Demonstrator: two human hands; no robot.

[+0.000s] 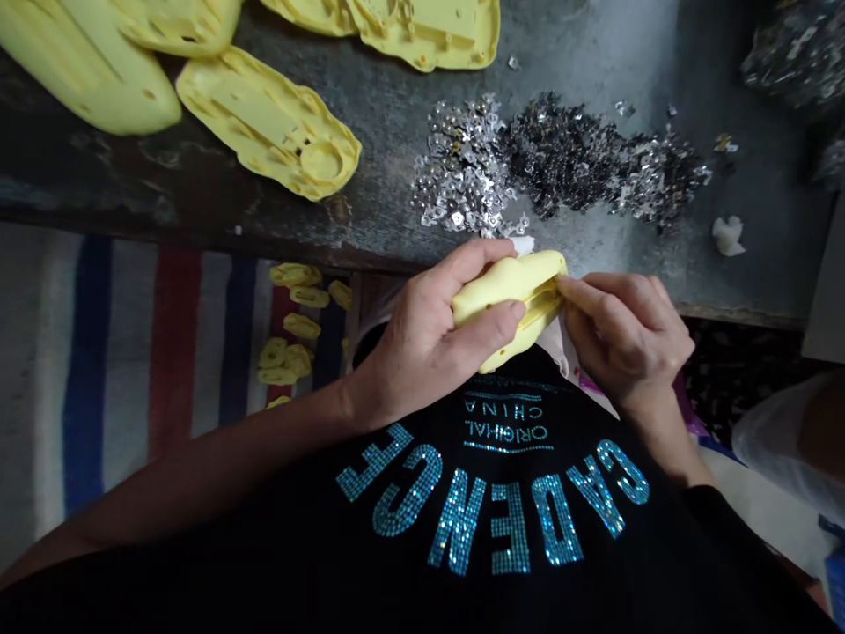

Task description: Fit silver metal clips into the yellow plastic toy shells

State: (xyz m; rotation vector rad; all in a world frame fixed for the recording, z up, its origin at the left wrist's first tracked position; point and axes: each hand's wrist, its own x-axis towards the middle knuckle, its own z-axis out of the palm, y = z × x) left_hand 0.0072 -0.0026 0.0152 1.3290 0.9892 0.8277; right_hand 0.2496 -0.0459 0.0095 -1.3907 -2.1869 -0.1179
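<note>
"On the left, below?"
"Striped sheeting (128, 352), white, blue and red, spread flat."
"Above?"
"A dark grey worktop (389, 110), scuffed and worn along its edge."
"Lit how?"
"Dimly, with a pale sheen (650, 53) right of centre."

Smooth matt yellow plastic shell (505, 280), shiny metal pieces (462, 167) farther off, scuffed dark tabletop (389, 106), black cloth shirt (264, 546), glittery sequin-like letters (511, 528)

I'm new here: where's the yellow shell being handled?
Head view, just right of centre: the shell sits in the left hand, the right hand at its right end.
</note>
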